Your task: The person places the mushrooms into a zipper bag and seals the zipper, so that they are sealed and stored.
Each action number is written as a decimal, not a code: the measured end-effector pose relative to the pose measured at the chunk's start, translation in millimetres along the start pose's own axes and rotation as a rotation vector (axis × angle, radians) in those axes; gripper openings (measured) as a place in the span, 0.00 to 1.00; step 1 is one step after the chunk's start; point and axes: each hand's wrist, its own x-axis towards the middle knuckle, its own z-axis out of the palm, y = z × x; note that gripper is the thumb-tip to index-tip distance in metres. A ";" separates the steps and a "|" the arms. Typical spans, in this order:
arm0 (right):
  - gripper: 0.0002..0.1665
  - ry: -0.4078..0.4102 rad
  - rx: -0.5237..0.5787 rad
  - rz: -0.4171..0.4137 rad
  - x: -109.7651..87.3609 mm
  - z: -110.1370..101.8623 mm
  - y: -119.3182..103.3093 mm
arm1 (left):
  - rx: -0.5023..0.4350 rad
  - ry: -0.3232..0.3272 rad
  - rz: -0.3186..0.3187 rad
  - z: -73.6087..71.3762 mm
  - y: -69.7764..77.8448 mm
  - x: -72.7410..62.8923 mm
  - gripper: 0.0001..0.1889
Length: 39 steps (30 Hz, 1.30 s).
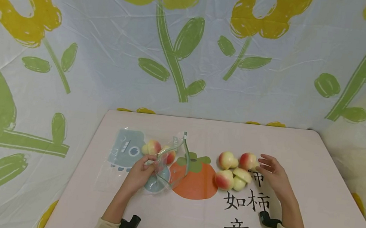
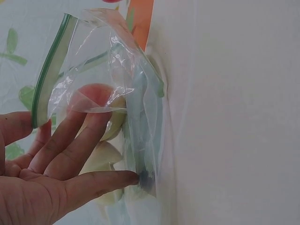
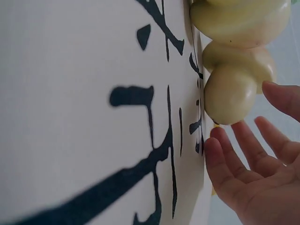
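Probably you're at the filling step: your left hand (image 1: pixel 140 171) holds the clear, green-edged plastic bag (image 2: pixel 117 61) toward the table (image 1: pixel 317 182)'s far left corner, so your wide-spread right hand (image 1: pixel 275 174) should close round the red-and-yellow, gourd-shaped fruit (image 1: pixel 247 161) just beside it, toward the far right corner.

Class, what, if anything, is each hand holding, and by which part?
The left hand pinches the bag by the green edge of its mouth; the right hand holds nothing.
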 end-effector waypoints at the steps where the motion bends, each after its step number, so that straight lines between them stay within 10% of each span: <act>1: 0.36 -0.017 0.000 0.013 0.6 -0.3 0.4 | 0.002 0.002 -0.004 -0.1 0.5 -0.2 0.13; 12: 0.39 -0.091 -0.013 0.047 5.2 0.1 4.9 | 0.001 -0.025 -0.004 -2.3 37.1 -16.1 0.12; 23: 0.37 -0.105 -0.012 0.027 8.6 0.1 5.9 | 0.006 0.000 -0.013 -0.6 -1.1 0.5 0.14; 39: 0.36 -0.073 -0.043 0.039 8.8 0.3 5.5 | 0.013 -0.007 -0.008 -1.5 12.3 -5.9 0.13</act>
